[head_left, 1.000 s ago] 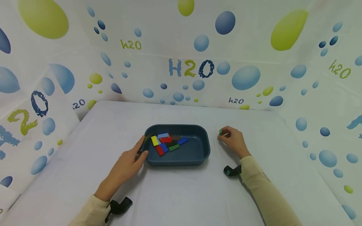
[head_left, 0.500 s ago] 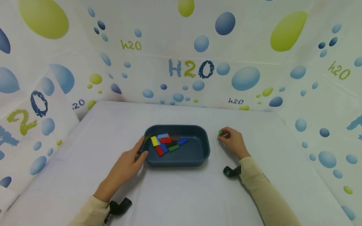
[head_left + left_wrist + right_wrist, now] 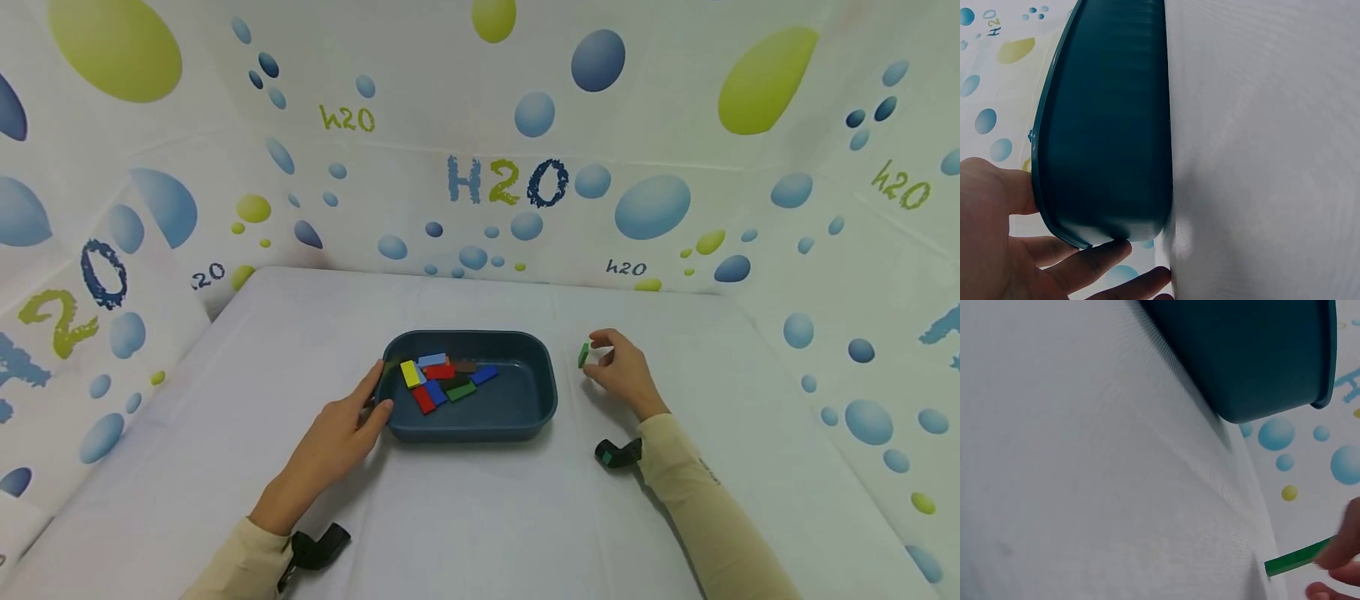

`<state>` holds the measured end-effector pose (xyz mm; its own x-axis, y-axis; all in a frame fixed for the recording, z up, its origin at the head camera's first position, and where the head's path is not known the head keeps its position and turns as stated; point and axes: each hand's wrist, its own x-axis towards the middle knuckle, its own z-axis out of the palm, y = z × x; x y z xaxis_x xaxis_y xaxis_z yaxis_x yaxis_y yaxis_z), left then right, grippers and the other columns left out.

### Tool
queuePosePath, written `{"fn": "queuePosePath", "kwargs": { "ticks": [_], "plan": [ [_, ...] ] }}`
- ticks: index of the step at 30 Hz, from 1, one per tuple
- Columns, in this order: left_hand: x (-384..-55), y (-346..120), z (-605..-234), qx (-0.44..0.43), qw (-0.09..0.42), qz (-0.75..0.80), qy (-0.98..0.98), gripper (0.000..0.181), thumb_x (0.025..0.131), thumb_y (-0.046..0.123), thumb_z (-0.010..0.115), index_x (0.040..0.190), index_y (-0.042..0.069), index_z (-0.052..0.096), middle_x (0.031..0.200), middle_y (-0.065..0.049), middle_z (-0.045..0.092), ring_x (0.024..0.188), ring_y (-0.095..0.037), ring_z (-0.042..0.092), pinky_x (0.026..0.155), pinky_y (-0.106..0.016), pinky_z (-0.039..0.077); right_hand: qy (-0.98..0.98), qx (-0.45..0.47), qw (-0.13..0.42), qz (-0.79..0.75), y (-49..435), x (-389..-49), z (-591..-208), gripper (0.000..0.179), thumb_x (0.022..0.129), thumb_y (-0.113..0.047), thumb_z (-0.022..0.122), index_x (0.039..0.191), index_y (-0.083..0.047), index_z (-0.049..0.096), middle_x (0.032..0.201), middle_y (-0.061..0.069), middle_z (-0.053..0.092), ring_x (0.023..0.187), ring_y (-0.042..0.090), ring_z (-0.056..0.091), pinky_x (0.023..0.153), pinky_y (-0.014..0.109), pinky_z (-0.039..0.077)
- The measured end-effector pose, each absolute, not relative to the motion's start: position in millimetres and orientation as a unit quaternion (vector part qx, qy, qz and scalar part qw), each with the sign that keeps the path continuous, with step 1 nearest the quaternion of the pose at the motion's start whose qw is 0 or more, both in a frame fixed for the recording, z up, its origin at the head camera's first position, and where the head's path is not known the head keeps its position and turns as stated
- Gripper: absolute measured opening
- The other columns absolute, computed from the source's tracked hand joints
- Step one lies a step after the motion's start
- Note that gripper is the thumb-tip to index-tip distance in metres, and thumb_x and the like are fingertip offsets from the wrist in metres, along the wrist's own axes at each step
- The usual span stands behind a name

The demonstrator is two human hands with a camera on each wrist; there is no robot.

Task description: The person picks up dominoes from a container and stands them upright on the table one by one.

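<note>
Your left hand (image 3: 333,437) rests with spread fingers against the left end of the tray (image 3: 517,408). Right of the tray, your right hand (image 3: 624,379) has its fingers at a green block (image 3: 583,355); grip cannot be determined. Multicoloured blocks (image 3: 441,372) lie inside the tray.

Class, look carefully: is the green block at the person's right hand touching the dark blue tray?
Apart: the head view shows a strip of white tablecloth between the green block and the dark blue tray.
</note>
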<state>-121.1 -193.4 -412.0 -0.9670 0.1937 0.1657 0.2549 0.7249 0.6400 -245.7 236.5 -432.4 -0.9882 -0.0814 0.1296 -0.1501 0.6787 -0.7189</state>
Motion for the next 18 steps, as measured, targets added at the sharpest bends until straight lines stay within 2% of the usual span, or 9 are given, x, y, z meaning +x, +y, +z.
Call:
{"fn": "queuePosePath", "kwargs": {
  "ticks": [3,8,12,14,15,18],
  "plan": [
    [-121,-193,-411,-0.12,0.041,-0.35,-0.928,0.065,0.11,0.033,0.054,0.164,0.004,0.03,0.103,-0.019,0.071,0.084,-0.023,0.06,0.072,-0.04,0.048,-0.9,0.057,0.09,0.422,234,-243,-428,0.045,0.089,-0.005,0.068,0.133,0.001,0.059,0.125,0.019,0.062,0.089,0.029,0.053,0.073,0.04,0.045],
    [-120,-193,-409,-0.122,0.045,-0.348,-0.929,0.065,0.11,0.032,0.054,0.163,0.003,0.03,0.113,-0.025,0.07,0.085,-0.024,0.061,0.074,-0.042,0.05,-0.877,0.076,0.183,0.439,226,-238,-418,0.035,0.088,-0.002,0.065,0.123,0.0,0.064,0.115,0.019,0.065,0.084,0.024,0.053,0.07,0.037,0.042],
    [-120,-193,-408,-0.12,0.043,-0.347,-0.929,0.065,0.11,0.032,0.054,0.163,0.003,0.03,0.103,-0.021,0.071,0.084,-0.024,0.061,0.072,-0.041,0.049,-0.873,0.112,0.207,0.427,215,-233,-408,0.029,0.09,-0.003,0.068,0.119,-0.002,0.067,0.109,0.014,0.068,0.083,0.021,0.055,0.072,0.034,0.045],
    [-120,-193,-408,-0.117,0.038,-0.348,-0.929,0.066,0.11,0.032,0.054,0.163,0.003,0.03,0.086,-0.012,0.067,0.08,-0.023,0.059,0.07,-0.039,0.047,-0.873,0.133,0.212,0.419,208,-230,-402,0.027,0.09,-0.003,0.07,0.117,-0.003,0.068,0.107,0.011,0.069,0.083,0.021,0.057,0.072,0.034,0.047],
    [-120,-193,-408,-0.117,0.036,-0.348,-0.93,0.066,0.11,0.032,0.054,0.164,0.003,0.03,0.083,-0.01,0.066,0.08,-0.023,0.059,0.069,-0.039,0.047,-0.873,0.143,0.214,0.415,204,-228,-399,0.027,0.089,-0.003,0.071,0.116,-0.003,0.068,0.105,0.009,0.07,0.082,0.02,0.058,0.071,0.034,0.048],
    [-120,-192,-409,-0.12,0.04,-0.349,-0.929,0.065,0.11,0.031,0.054,0.163,0.003,0.03,0.101,-0.022,0.071,0.084,-0.024,0.062,0.071,-0.04,0.049,-0.871,0.168,0.216,0.409,193,-224,-393,0.024,0.09,-0.003,0.073,0.114,-0.004,0.069,0.102,0.005,0.07,0.081,0.019,0.059,0.068,0.032,0.05]
  ]
}}
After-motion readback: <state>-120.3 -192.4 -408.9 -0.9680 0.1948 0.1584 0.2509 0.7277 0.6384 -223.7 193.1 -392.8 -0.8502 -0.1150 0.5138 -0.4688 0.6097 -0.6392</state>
